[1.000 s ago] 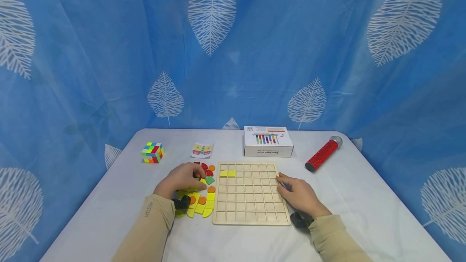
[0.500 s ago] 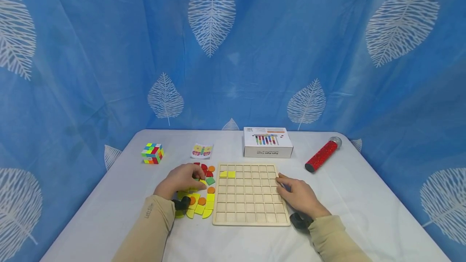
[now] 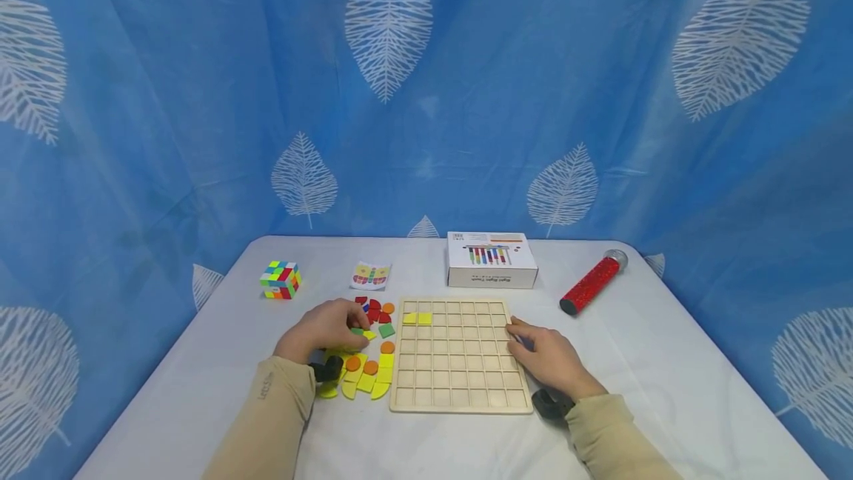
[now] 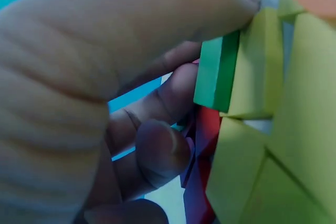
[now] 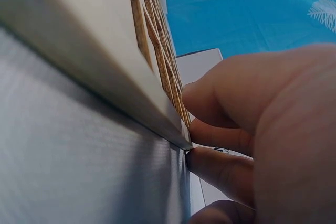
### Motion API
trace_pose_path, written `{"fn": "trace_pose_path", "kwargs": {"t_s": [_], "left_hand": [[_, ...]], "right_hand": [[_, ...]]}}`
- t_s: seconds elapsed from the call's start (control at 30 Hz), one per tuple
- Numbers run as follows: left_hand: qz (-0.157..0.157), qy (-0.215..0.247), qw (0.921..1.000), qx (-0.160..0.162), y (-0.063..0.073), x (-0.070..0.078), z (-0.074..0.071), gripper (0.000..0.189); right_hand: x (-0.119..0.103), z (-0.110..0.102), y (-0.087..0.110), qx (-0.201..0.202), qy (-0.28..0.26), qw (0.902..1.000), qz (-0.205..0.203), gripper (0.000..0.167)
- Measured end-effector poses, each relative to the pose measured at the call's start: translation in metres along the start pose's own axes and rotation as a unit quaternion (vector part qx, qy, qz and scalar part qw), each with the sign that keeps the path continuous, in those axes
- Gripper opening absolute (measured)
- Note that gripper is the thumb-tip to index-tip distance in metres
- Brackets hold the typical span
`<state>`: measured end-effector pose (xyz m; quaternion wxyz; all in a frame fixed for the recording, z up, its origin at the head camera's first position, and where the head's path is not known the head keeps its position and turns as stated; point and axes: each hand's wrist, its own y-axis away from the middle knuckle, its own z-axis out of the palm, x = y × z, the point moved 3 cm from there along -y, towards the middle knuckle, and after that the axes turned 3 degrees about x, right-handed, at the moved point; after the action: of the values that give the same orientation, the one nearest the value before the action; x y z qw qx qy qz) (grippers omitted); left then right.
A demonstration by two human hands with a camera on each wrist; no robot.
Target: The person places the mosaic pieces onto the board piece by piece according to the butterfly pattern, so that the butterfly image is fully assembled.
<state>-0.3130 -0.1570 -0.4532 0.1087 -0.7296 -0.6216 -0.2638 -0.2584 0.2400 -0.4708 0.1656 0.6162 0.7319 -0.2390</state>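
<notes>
My left hand [image 3: 331, 328] is over a pile of flat coloured shape pieces, thumb and fingertips apart. Between them show a green piece [image 4: 215, 74] and a yellow piece [image 4: 256, 66]; the thumb tip lies right at their edges, while bent fingers reach beside the green one. Part of the pile is hidden under the palm. A wooden grid board [image 3: 460, 361] lies to the right of the pile, with two yellow pieces [image 3: 417, 318] in its upper left cells. My right hand [image 3: 549, 358] holds the board's right edge, thumb and fingers at the rim.
Behind the pile lies a small card with a butterfly pattern [image 3: 370, 275]. A puzzle cube [image 3: 281, 280] stands at the back left, a white box [image 3: 492, 261] behind the board, and a red glittery tube [image 3: 591, 284] at the back right. Orange discs [image 3: 387, 347] lie beside the board.
My left hand has shifted slightly left, uncovering more of the green and yellow pieces and a blue piece near the red ones. My right hand keeps its place at the board.
</notes>
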Motion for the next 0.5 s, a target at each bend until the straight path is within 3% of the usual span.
{"fn": "trace_pose_path", "kwargs": {"t_s": [0.27,0.5], "left_hand": [[0.022,-0.009,0.9996,0.016,-0.001,0.007,0.004,0.024],[0.041,0.011,0.9985,0.035,-0.002,0.016,0.008,0.024]], "right_hand": [[0.001,-0.001,0.001,0.001,0.0,1.0,0.004,0.042],[0.0,0.0,0.001,-0.003,0.001,1.0,0.009,0.043]]}}
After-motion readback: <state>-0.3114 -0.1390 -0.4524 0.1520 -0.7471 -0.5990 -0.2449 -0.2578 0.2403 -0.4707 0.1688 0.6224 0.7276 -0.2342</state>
